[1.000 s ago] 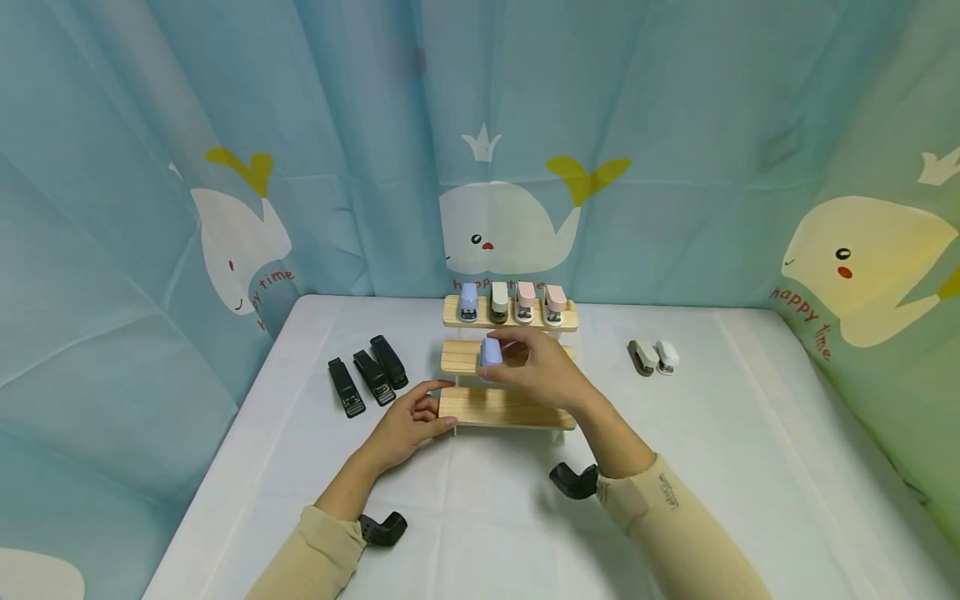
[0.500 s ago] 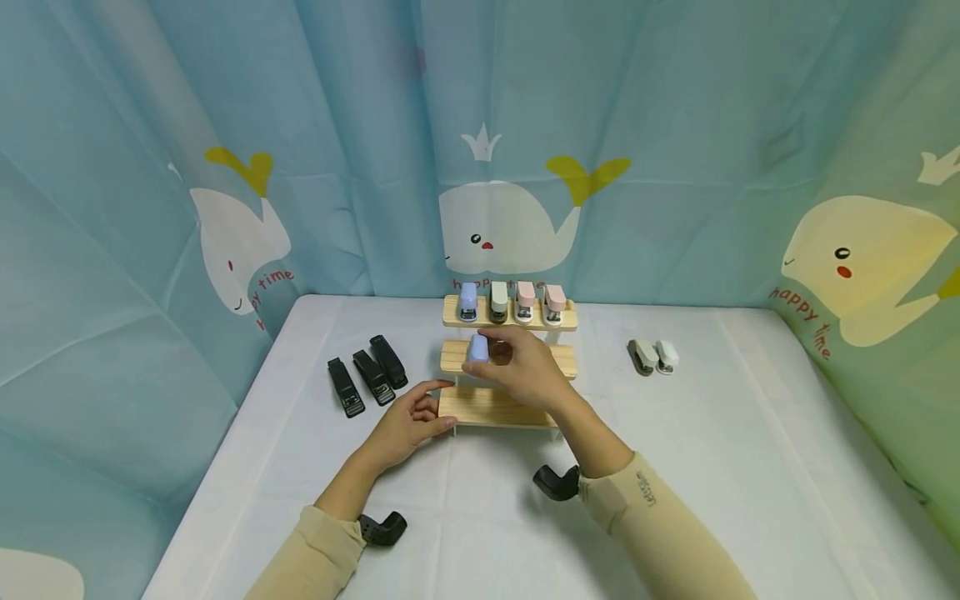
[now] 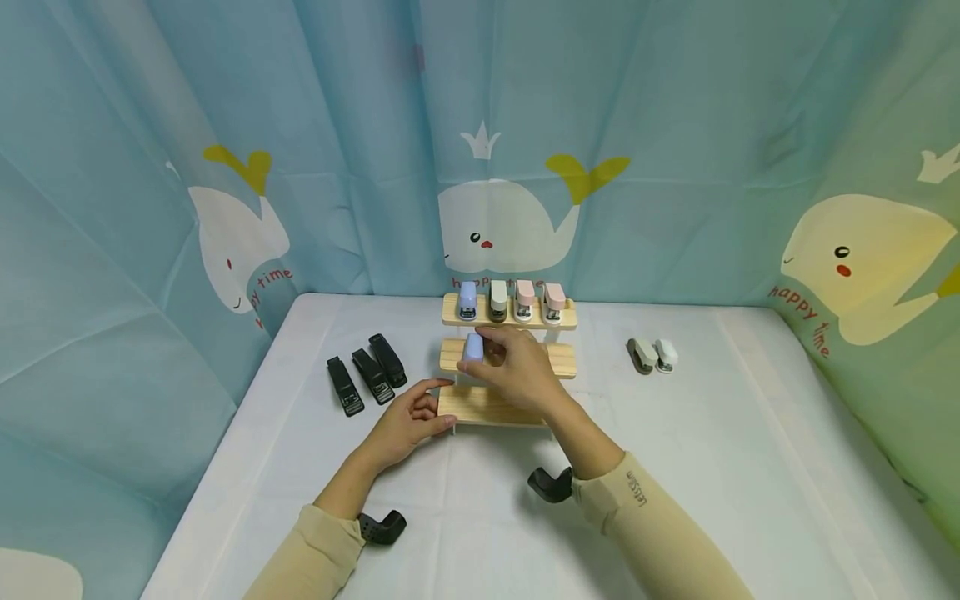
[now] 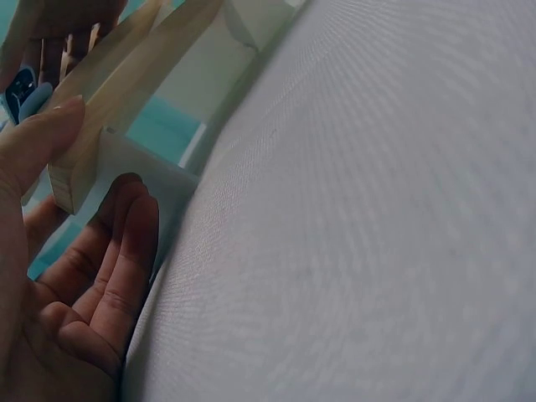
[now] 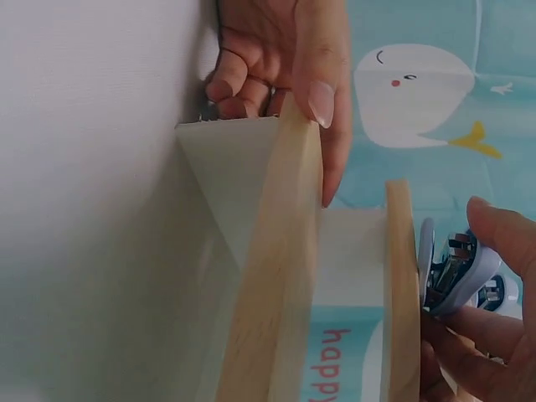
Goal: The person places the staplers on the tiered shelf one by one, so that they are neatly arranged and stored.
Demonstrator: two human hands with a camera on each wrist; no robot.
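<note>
A three-tier wooden display rack [image 3: 495, 406] stands at the table's middle. My left hand [image 3: 405, 425] grips the left end of its lowest board; in the left wrist view the thumb lies along the board [image 4: 74, 176] and fingers reach beneath. My right hand [image 3: 519, 371] pinches a lavender mini stapler [image 3: 472, 346] between thumb and fingers, at the left part of the middle board. From the right wrist, that stapler [image 5: 459, 264] shows its base right against the board's surface. Along the top board stand a lavender stapler [image 3: 468, 300], a pale-green one [image 3: 498, 301] and two pink staplers [image 3: 524, 301].
Three black staplers [image 3: 373, 375] lie left of the rack. Off to the right sit a grey-green mini stapler [image 3: 642, 356] and a white one [image 3: 666, 356]. A whale-print curtain [image 3: 375, 208] hangs behind the white-covered table [image 3: 712, 467].
My right hand has moved the lavender stapler leftward along the middle board, more slowly in the last half second. The left hand has stayed on the rack's lowest board.
</note>
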